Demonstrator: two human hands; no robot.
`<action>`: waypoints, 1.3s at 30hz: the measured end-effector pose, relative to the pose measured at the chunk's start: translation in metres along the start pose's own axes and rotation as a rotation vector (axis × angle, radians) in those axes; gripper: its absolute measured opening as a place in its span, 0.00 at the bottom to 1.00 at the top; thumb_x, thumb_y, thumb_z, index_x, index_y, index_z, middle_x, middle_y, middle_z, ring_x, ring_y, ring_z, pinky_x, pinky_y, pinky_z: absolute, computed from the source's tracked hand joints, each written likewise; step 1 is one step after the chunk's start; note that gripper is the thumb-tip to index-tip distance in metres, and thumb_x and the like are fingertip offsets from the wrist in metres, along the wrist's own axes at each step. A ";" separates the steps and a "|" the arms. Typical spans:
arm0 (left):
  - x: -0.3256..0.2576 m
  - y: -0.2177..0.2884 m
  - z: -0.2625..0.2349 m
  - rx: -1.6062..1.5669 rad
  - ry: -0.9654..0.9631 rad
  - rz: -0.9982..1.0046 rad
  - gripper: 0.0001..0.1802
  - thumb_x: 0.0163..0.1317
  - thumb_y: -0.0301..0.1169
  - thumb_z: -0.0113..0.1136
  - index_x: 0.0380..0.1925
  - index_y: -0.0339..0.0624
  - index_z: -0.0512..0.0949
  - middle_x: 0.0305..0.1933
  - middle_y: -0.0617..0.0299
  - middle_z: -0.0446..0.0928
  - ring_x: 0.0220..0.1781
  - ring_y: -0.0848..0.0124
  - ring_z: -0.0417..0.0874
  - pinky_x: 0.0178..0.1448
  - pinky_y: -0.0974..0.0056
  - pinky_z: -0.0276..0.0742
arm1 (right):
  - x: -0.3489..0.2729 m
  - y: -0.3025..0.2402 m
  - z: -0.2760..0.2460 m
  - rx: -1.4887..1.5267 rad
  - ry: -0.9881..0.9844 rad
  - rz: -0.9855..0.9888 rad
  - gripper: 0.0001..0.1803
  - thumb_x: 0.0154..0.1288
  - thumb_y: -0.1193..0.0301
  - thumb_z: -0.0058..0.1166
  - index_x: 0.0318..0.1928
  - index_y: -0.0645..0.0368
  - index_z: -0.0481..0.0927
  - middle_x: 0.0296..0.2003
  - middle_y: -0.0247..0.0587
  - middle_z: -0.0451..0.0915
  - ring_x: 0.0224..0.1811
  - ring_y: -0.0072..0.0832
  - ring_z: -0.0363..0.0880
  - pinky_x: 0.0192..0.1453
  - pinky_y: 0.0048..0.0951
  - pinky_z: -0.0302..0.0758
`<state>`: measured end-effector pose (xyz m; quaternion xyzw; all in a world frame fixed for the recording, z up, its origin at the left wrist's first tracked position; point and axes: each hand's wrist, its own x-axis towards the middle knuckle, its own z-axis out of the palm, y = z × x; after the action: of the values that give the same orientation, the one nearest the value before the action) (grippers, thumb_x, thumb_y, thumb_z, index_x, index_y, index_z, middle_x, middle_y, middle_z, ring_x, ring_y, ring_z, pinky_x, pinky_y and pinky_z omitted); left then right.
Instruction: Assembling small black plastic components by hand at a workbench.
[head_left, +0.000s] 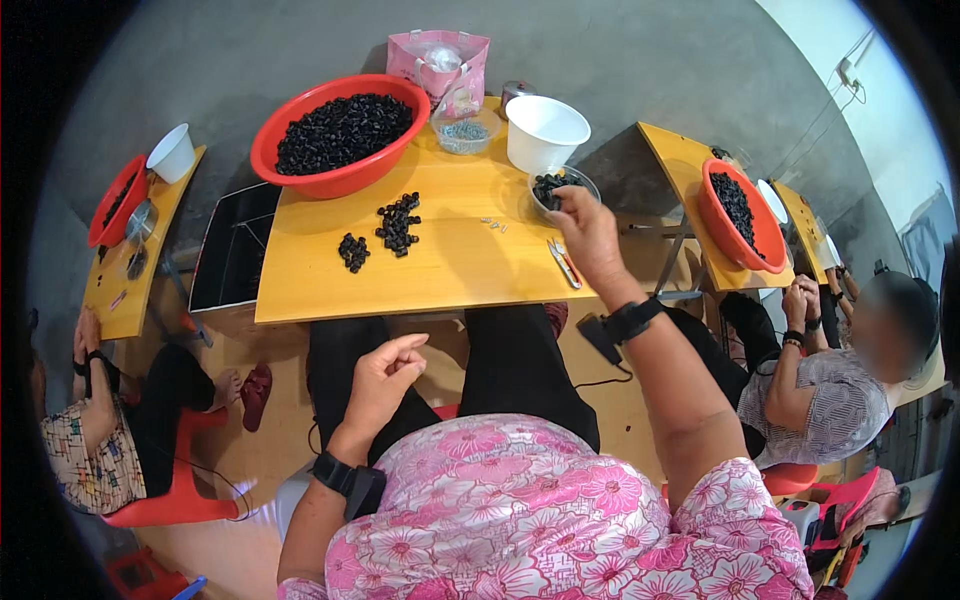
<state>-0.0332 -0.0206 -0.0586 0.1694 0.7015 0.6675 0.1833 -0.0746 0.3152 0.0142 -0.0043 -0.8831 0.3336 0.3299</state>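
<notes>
My right hand [590,240] is over the near edge of a clear plastic bowl [594,182] of small black parts [550,188]. Its fingers are curled in toward the thumb, and anything between them is too small to make out. In front of my lap, below the table's near edge, my left hand [382,388] is closed, thumb against bent fingers; what it may hold is hidden. Red-handled snips [566,266] lie on the table [350,290] by my right wrist. Several small metal pins [493,223] and two piles of black parts [398,224] [353,253] lie farther left.
At the back stand a large red basin [268,150] full of black parts, a clear tub of metal pins [464,132], a white bucket [545,130] and a pink bag [470,60]. People sit at neighbouring tables [150,270] [680,165] on both sides.
</notes>
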 end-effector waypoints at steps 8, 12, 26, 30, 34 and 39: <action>0.006 -0.025 -0.007 -0.135 0.018 -0.083 0.19 0.60 0.20 0.57 0.53 0.36 0.78 0.36 0.67 0.79 0.39 0.82 0.77 0.47 0.74 0.73 | 0.039 0.078 0.007 -0.186 0.117 0.237 0.17 0.56 0.76 0.61 0.47 0.60 0.77 0.33 0.47 0.82 0.36 0.39 0.82 0.43 0.35 0.78; 0.009 -0.029 -0.012 -0.202 0.014 -0.093 0.18 0.61 0.21 0.57 0.53 0.36 0.78 0.36 0.67 0.78 0.39 0.82 0.77 0.47 0.74 0.73 | 0.026 0.028 0.027 0.057 0.205 0.185 0.14 0.58 0.82 0.57 0.46 0.61 0.78 0.32 0.39 0.79 0.33 0.25 0.79 0.41 0.24 0.76; 0.043 -0.022 -0.005 -0.329 -0.102 -0.276 0.19 0.65 0.24 0.57 0.57 0.38 0.76 0.36 0.71 0.78 0.35 0.86 0.73 0.44 0.77 0.71 | 0.050 -0.007 0.152 0.033 -0.393 -0.032 0.13 0.54 0.80 0.57 0.42 0.60 0.81 0.35 0.49 0.78 0.37 0.44 0.79 0.42 0.38 0.76; 0.044 -0.030 -0.010 -0.383 -0.086 -0.258 0.19 0.65 0.24 0.58 0.57 0.38 0.76 0.37 0.69 0.79 0.37 0.85 0.74 0.45 0.77 0.72 | 0.069 -0.004 0.179 0.024 -0.451 -0.009 0.13 0.54 0.79 0.57 0.42 0.59 0.81 0.34 0.49 0.78 0.38 0.42 0.79 0.43 0.37 0.76; 0.046 -0.031 -0.012 -0.464 -0.095 -0.278 0.19 0.65 0.24 0.57 0.57 0.38 0.76 0.37 0.69 0.79 0.38 0.85 0.75 0.46 0.77 0.72 | 0.071 -0.006 0.194 0.070 -0.507 0.055 0.12 0.54 0.79 0.58 0.41 0.60 0.82 0.34 0.47 0.78 0.38 0.40 0.79 0.42 0.36 0.76; 0.049 -0.032 -0.013 -0.469 -0.110 -0.301 0.19 0.65 0.25 0.57 0.56 0.37 0.76 0.38 0.68 0.79 0.39 0.84 0.76 0.47 0.77 0.72 | 0.073 -0.004 0.199 -0.053 -0.525 -0.068 0.10 0.53 0.80 0.61 0.39 0.62 0.82 0.32 0.44 0.77 0.33 0.36 0.79 0.41 0.31 0.76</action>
<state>-0.0823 -0.0103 -0.0915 0.0522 0.5343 0.7665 0.3525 -0.2471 0.2116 -0.0526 0.1034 -0.9465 0.2888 0.1005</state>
